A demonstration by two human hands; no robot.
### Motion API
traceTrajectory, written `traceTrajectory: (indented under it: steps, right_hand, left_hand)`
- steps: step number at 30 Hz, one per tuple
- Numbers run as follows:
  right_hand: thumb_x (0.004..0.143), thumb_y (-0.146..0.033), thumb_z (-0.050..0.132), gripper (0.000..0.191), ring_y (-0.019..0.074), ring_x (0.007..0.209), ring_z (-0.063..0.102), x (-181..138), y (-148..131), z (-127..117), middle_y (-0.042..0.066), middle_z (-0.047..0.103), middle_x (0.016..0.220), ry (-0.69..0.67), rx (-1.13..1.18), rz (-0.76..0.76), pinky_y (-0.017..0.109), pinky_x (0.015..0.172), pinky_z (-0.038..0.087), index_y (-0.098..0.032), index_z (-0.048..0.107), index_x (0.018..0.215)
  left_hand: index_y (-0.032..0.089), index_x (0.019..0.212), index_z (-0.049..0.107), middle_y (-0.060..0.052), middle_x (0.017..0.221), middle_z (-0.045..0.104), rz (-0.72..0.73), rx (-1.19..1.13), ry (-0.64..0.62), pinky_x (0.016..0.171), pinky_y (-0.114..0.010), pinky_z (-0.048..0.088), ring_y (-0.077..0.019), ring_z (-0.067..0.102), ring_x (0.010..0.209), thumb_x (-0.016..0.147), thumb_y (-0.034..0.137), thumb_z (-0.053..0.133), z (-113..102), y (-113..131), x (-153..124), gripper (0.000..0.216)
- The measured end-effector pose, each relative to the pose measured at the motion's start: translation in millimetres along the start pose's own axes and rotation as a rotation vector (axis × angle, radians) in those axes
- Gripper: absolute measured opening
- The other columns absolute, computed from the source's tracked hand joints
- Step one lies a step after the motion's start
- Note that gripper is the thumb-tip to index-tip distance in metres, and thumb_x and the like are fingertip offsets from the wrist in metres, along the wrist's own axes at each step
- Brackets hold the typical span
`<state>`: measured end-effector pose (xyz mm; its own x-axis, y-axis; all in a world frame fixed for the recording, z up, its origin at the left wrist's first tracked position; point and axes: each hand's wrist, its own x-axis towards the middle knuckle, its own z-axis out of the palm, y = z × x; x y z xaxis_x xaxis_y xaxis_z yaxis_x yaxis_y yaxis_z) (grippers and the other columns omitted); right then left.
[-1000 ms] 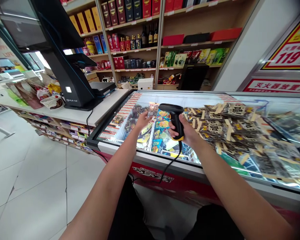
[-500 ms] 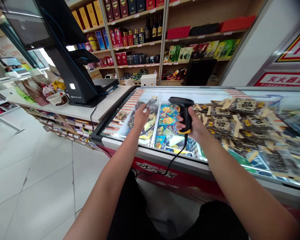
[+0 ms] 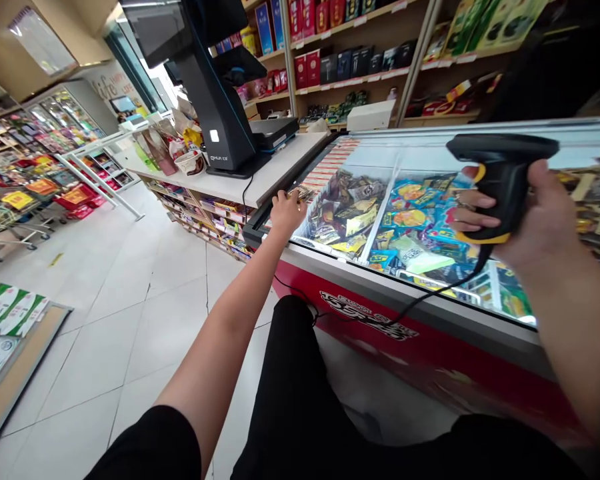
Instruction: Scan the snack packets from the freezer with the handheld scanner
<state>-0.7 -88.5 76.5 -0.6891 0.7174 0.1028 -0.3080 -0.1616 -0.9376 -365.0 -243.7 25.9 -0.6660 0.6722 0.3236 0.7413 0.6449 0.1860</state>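
Observation:
My right hand grips a black and yellow barcode scanner by its handle, held over the glass lid of a chest freezer; its black cable hangs down the red front. My left hand reaches to the freezer's left end, fingers closed on a small dark snack packet at the lid's edge. Under the glass lie colourful wrapped ice creams.
A white counter with a black till screen and a bowl stands left of the freezer. Shelves of boxes and bottles line the back wall. White tiled floor spreads at left, with display racks and a low shelf edge.
My left hand has carried the packet leftward from the middle of the lid to the freezer's left end. My view has swung left and down, and the scanner sits closer and further right.

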Motion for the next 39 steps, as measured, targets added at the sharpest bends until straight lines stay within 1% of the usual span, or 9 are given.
traceTrajectory:
  steps: [7, 10, 12, 17, 21, 25, 28, 32, 39]
  right_hand:
    - [0.084, -0.078, 0.091, 0.056, 0.0124, 0.053, 0.022, 4.4, -4.1, -6.3, -0.004, 0.050, 0.068, -0.008, 0.080, -0.007, 0.038, 0.053, 0.037, -0.034, 0.078, 0.117]
    - [0.103, -0.070, 0.074, 0.043, 0.0085, 0.051, 0.027, -3.0, -15.6, -4.6, -0.008, 0.049, 0.069, 0.023, 0.164, -0.043, 0.030, 0.056, 0.034, -0.030, 0.076, 0.119]
    - [0.110, -0.066, 0.066, 0.039, 0.0074, 0.050, 0.027, -10.1, -23.9, -7.3, -0.010, 0.046, 0.068, 0.037, 0.196, -0.084, 0.027, 0.057, 0.033, -0.030, 0.074, 0.121]
    - [0.100, -0.070, 0.079, 0.050, 0.0081, 0.045, 0.023, -31.1, -40.8, -50.4, -0.013, 0.041, 0.066, 0.003, 0.180, -0.160, 0.027, 0.053, 0.032, -0.032, 0.073, 0.131]
    - [0.089, -0.072, 0.089, 0.060, 0.0088, 0.042, 0.024, -52.7, -48.3, -101.8, -0.016, 0.040, 0.062, -0.001, 0.229, -0.194, 0.027, 0.051, 0.031, -0.034, 0.073, 0.133]
    - [0.083, -0.076, 0.092, 0.057, 0.0129, 0.042, 0.039, -63.2, -44.5, -132.5, -0.014, 0.045, 0.056, -0.075, 0.418, -0.342, 0.030, 0.050, 0.035, -0.040, 0.077, 0.125]
    - [0.080, -0.075, 0.094, 0.054, 0.0140, 0.041, 0.039, -62.8, -39.3, -138.9, -0.012, 0.045, 0.053, -0.095, 0.528, -0.417, 0.031, 0.048, 0.034, -0.041, 0.079, 0.119]
    - [0.080, -0.074, 0.094, 0.054, 0.0150, 0.041, 0.041, -62.6, -37.3, -136.3, -0.011, 0.047, 0.053, -0.004, 0.532, -0.387, 0.033, 0.046, 0.035, -0.042, 0.079, 0.121]
    - [0.091, -0.068, 0.091, 0.049, 0.0111, 0.039, 0.038, -63.6, -35.8, -133.1, -0.014, 0.051, 0.056, -0.120, 0.567, -0.369, 0.029, 0.047, 0.036, -0.041, 0.076, 0.129]
  left_hand:
    - [0.029, 0.182, 0.051, -0.021, 0.184, 0.046, -0.039, 0.007, 0.163, 0.124, -0.058, 0.048, -0.0466, 0.050, 0.159, 0.113, 0.047, 0.057, -5.3, 15.1, -10.7, 0.072]
    - [0.027, 0.174, 0.060, -0.024, 0.182, 0.047, 0.088, -0.164, 0.223, 0.127, -0.060, 0.045, -0.0497, 0.047, 0.162, 0.109, 0.050, 0.067, -3.7, 40.8, -13.0, 0.069]
    - [0.027, 0.165, 0.067, -0.024, 0.175, 0.053, 0.205, -0.320, 0.198, 0.126, -0.060, 0.046, -0.0502, 0.049, 0.162, 0.106, 0.050, 0.073, 4.0, 72.1, -12.1, 0.063]
    - [0.025, 0.153, 0.073, -0.022, 0.156, 0.066, 0.503, -0.588, -0.033, 0.128, -0.058, 0.047, -0.0456, 0.058, 0.151, 0.107, 0.045, 0.074, 32.1, 188.7, -20.2, 0.050]
    - [0.025, 0.160, 0.070, -0.022, 0.165, 0.063, 0.823, -0.721, -0.195, 0.133, -0.059, 0.042, -0.0468, 0.055, 0.156, 0.106, 0.046, 0.077, 43.0, 272.7, -39.2, 0.059]
    - [0.027, 0.164, 0.070, -0.019, 0.176, 0.057, 1.141, -0.777, -0.294, 0.138, -0.060, 0.035, -0.0486, 0.047, 0.164, 0.103, 0.052, 0.080, 43.0, 323.2, -51.9, 0.067]
    - [0.026, 0.160, 0.074, -0.018, 0.168, 0.065, 1.221, -0.748, -0.310, 0.136, -0.060, 0.037, -0.0476, 0.051, 0.157, 0.103, 0.049, 0.079, 42.9, 341.6, -57.1, 0.062]
    - [0.025, 0.154, 0.078, -0.019, 0.149, 0.075, 1.131, -0.761, -0.305, 0.131, -0.058, 0.041, -0.0449, 0.058, 0.145, 0.107, 0.050, 0.074, 43.5, 345.8, -60.5, 0.054]
    - [0.021, 0.145, 0.078, -0.018, 0.143, 0.077, 0.849, -1.068, -0.304, 0.123, -0.050, 0.051, -0.0398, 0.070, 0.139, 0.117, 0.047, 0.063, 44.1, 307.1, -23.5, 0.041]
